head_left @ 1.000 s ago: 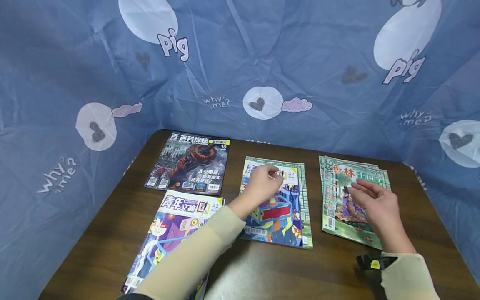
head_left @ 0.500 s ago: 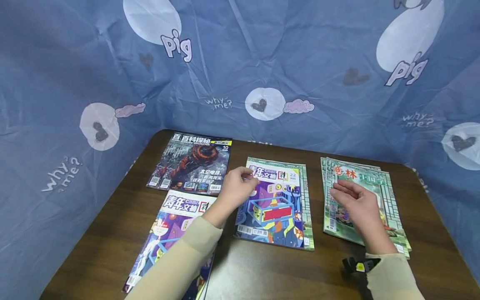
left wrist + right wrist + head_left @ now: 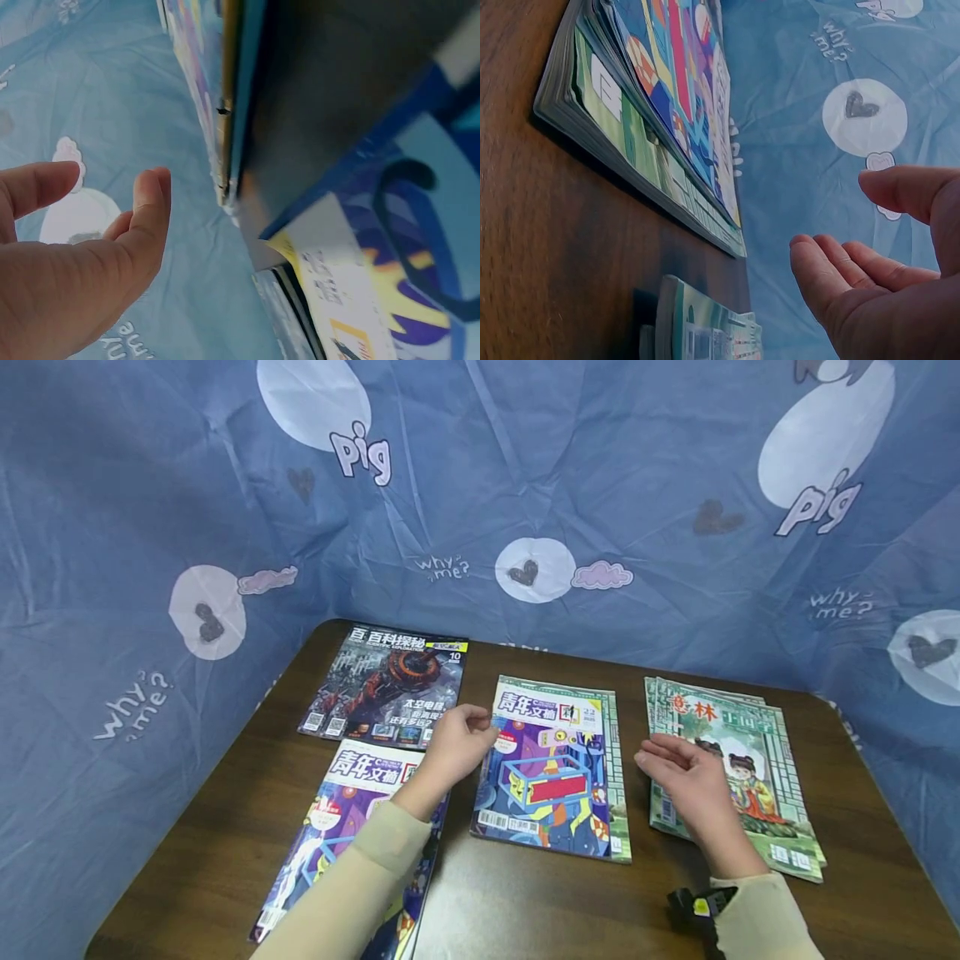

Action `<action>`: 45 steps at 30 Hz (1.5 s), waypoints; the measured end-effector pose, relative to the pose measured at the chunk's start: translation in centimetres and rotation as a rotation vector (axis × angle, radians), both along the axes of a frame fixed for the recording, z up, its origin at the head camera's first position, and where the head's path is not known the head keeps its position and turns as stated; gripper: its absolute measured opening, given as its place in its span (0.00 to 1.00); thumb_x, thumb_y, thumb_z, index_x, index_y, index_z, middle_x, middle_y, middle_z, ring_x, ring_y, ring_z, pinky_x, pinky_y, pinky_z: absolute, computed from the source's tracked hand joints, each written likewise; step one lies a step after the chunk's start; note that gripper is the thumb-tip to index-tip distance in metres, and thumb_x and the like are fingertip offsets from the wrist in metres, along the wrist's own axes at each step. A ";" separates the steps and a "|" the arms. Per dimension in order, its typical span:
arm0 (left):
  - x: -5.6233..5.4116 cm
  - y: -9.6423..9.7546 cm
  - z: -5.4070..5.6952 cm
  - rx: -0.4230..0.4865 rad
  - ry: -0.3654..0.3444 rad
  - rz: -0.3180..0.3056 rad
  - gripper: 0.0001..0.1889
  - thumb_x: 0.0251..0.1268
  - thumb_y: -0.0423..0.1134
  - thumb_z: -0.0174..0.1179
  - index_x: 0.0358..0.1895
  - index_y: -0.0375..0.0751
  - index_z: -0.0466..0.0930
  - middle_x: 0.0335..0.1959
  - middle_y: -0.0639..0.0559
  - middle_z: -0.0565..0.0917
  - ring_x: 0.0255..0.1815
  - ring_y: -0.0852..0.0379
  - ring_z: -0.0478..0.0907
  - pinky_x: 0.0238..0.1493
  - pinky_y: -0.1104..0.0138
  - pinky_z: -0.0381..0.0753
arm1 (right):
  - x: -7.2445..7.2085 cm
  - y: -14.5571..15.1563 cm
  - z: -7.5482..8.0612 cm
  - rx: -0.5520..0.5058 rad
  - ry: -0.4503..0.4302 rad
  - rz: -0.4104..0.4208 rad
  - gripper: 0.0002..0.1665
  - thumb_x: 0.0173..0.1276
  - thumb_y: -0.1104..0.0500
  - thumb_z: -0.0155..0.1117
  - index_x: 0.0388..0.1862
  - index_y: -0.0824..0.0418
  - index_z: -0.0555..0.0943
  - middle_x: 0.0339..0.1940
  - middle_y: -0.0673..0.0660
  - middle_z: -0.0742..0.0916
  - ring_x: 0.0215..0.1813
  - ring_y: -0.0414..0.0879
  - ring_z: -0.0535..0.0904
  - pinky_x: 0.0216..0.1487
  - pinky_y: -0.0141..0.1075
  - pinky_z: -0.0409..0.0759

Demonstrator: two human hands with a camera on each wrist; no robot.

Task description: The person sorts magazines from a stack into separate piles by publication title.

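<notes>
My left hand hovers between the left front magazine and the middle magazine, holding nothing. In the left wrist view, a gap shows between its thumb and fingers. The middle magazine has a purple and blue cover and lies on a green magazine that sticks out along its right side. My right hand is over the left edge of the right-hand green magazine stack, also holding nothing. Its thumb and fingers stand apart in the right wrist view.
A dark magazine with an orange machine on its cover lies at the back left. All the magazines rest on a brown wooden table. Blue printed cloth hangs behind and around it.
My left hand has moved left, from over the middle magazine to its left edge. My right hand has shifted left across the green stack, uncovering more of its cover. The magazines stay put.
</notes>
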State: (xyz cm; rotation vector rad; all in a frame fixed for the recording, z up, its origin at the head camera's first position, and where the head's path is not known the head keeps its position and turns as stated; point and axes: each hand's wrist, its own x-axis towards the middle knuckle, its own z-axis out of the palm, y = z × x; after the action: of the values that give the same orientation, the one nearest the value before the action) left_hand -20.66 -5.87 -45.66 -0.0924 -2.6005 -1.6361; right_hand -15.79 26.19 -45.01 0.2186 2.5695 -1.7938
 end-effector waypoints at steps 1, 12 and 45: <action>0.0 -0.1 -0.1 0.001 -0.009 -0.002 0.17 0.60 0.30 0.67 0.51 0.23 0.81 0.38 0.40 0.85 0.40 0.46 0.83 0.46 0.56 0.83 | 0.0 -0.1 -0.1 0.000 0.003 -0.001 0.36 0.73 0.52 0.68 0.72 0.70 0.70 0.66 0.69 0.79 0.51 0.31 0.81 0.50 0.25 0.79; -0.7 -0.7 -0.7 -0.071 -0.058 -0.016 0.20 0.59 0.32 0.68 0.52 0.21 0.80 0.42 0.37 0.85 0.46 0.43 0.83 0.53 0.54 0.81 | -0.5 -1.0 -0.5 0.065 -0.076 -0.038 0.41 0.70 0.46 0.70 0.73 0.67 0.70 0.66 0.64 0.80 0.64 0.52 0.78 0.53 0.28 0.78; -3.2 0.2 -1.6 0.116 -0.439 -0.023 0.17 0.65 0.30 0.65 0.50 0.19 0.77 0.40 0.36 0.80 0.32 0.49 0.84 0.34 0.62 0.87 | -2.4 -3.0 -2.9 0.000 -0.236 0.015 0.38 0.75 0.53 0.65 0.74 0.72 0.66 0.67 0.70 0.78 0.67 0.59 0.75 0.65 0.48 0.75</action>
State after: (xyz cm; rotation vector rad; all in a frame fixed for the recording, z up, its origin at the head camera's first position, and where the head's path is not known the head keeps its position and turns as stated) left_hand -23.89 -5.63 -47.28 0.2756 -2.7980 -2.0054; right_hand -18.15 23.19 -47.87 0.3843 2.4011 -1.6513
